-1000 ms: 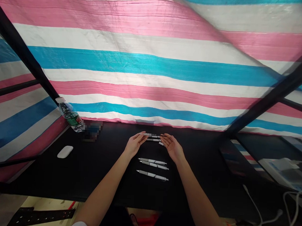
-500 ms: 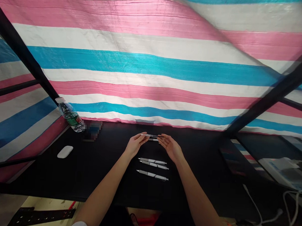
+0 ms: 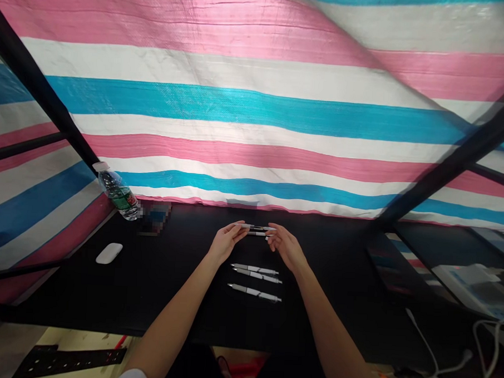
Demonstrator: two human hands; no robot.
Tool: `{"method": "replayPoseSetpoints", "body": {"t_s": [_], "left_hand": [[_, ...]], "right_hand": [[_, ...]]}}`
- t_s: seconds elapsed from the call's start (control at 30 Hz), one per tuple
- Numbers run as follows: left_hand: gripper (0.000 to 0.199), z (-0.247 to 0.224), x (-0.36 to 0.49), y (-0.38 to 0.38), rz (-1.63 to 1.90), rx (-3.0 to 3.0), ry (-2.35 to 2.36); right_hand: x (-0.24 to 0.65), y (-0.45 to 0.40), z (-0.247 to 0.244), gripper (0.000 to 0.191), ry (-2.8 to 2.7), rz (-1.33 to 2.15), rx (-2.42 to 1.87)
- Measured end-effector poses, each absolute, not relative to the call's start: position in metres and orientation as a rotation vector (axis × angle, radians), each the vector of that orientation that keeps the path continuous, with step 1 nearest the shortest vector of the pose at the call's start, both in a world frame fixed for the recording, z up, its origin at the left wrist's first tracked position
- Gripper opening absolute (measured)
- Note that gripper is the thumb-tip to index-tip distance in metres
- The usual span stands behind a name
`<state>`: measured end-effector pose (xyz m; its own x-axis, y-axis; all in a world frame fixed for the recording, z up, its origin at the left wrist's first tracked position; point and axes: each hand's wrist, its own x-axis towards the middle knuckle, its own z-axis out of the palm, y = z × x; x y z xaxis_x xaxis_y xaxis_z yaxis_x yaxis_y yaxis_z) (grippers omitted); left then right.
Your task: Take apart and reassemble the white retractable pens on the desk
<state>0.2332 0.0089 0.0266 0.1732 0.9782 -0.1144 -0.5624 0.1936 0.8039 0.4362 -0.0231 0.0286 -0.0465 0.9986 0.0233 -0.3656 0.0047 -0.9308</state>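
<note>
My left hand (image 3: pixel 224 242) pinches the grey-and-white barrel piece of a pen (image 3: pixel 245 226) between thumb and fingers. Opposite it, my right hand (image 3: pixel 286 246) is closed on a slim whitish pen part (image 3: pixel 268 229). A thin dark length, apparently the refill, shows between the two hands, in line with both pieces. Just below on the black table lies another white pen (image 3: pixel 257 234), its ends partly hidden by my fingers. Nearer to me, an upper pen (image 3: pixel 257 269), a middle pen (image 3: pixel 259 276) and a lower pen (image 3: pixel 254 293) lie roughly side by side, tips pointing left.
At the left of the black table (image 3: pixel 167 302) are a white rounded case (image 3: pixel 109 253) and a water bottle (image 3: pixel 124 199), with a pixelated item beside the bottle. White cables (image 3: pixel 436 370) and a dark glossy panel (image 3: pixel 424 263) are at the right. Striped sheeting (image 3: pixel 255 111) hangs behind.
My right hand has shifted slightly, its fingertips now further from the left hand, and a whitish part shows at them. The left hand and the pens on the table stay put.
</note>
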Motion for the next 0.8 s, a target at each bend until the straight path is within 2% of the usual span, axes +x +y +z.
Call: {"method": "replayPoseSetpoints", "body": {"t_s": [0.2, 0.3, 0.53, 0.8], "left_hand": [[0.027, 0.026, 0.228, 0.012, 1.271, 0.679, 0.76], [0.025, 0.026, 0.228, 0.012, 1.275, 0.673, 0.778], [0.022, 0.031, 0.227, 0.012, 1.266, 0.661, 0.797], [0.023, 0.028, 0.227, 0.013, 1.296, 0.648, 0.774]], "right_hand": [[0.463, -0.019, 0.023, 0.023, -1.367, 0.655, -1.386], [0.469, -0.019, 0.018, 0.02, -1.553, 0.533, -1.486], [0.462, -0.022, 0.019, 0.017, -1.7, 0.687, -1.452], [0.452, -0.019, 0.024, 0.034, -1.057, 1.211, -1.13]]}}
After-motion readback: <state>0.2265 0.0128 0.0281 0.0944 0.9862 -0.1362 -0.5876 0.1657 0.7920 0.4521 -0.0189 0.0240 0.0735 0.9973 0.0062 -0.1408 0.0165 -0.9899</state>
